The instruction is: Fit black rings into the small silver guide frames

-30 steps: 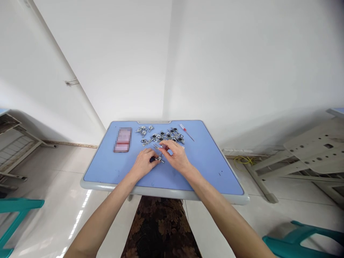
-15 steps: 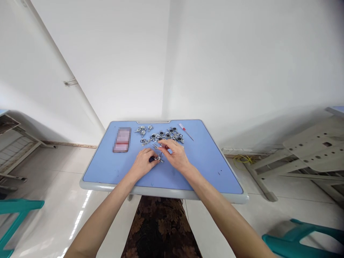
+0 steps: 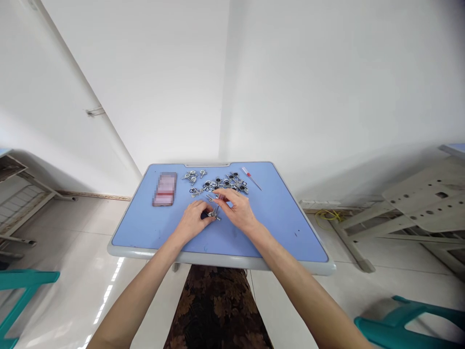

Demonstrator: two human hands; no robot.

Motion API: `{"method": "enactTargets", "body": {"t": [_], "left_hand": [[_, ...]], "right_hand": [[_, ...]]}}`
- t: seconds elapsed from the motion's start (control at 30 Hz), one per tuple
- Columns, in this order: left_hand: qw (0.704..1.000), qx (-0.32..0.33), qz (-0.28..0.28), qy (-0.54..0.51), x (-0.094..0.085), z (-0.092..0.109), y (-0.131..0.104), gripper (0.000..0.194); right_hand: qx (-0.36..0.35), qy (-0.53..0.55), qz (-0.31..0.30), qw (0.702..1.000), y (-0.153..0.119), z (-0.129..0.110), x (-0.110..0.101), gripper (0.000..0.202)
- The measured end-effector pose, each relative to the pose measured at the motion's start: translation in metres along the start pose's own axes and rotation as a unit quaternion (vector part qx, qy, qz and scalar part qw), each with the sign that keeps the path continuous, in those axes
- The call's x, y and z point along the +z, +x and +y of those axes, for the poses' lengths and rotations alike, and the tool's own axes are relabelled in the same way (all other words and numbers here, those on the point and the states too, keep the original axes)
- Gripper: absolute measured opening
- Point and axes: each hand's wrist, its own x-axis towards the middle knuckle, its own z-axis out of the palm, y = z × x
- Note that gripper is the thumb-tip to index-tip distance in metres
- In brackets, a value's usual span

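Near the middle of the blue desk (image 3: 152,236), my left hand (image 3: 194,219) has its fingers closed on a small silver metal part (image 3: 214,213) with thin prongs. Just right of it and slightly farther away, my right hand (image 3: 235,206) is held in a pinch above the part. Its fingertips hide most of what they hold; a pinkish bit shows between them. A small metal piece (image 3: 210,198) shows by those fingertips. Beyond the hands lies a loose heap of similar metal parts (image 3: 227,183), several with black round ends. A smaller group of silver parts (image 3: 191,176) lies farther left.
A phone (image 3: 164,189) with a blurred screen lies on the left of the desk. A screwdriver (image 3: 252,178) with a clear and red handle rests at the far right. White walls stand behind. Green stools (image 3: 410,320) are on the floor at both sides.
The metal part at my left fingertips has turned or shifted very slightly. My hands otherwise stay in nearly the same place.
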Motion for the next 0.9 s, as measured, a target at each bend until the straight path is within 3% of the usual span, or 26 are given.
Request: {"method": "enactTargets", "body": {"t": [0.23,0.47,0.67,0.9], "left_hand": [[1.000,0.003,0.006,0.006,-0.0009,0.0013,-0.0007,0.008],[1.000,0.002,0.009,0.011,-0.0009,0.0034,-0.0012,0.008],[1.000,-0.004,0.005,0.006,-0.0017,0.0040,-0.0005,0.007],[1.000,-0.002,0.003,0.005,-0.0010,0.0027,-0.0008,0.005]], "right_hand": [[-0.036,0.023,-0.046,0.998,0.0019,-0.0082,-0.0089,0.033],[-0.016,-0.024,0.004,1.000,0.0005,-0.0026,-0.0043,0.016],[-0.029,0.021,-0.060,0.998,0.0011,-0.0080,-0.0078,0.034],[0.008,0.018,-0.018,1.000,0.0022,-0.0022,0.0010,0.028]]}}
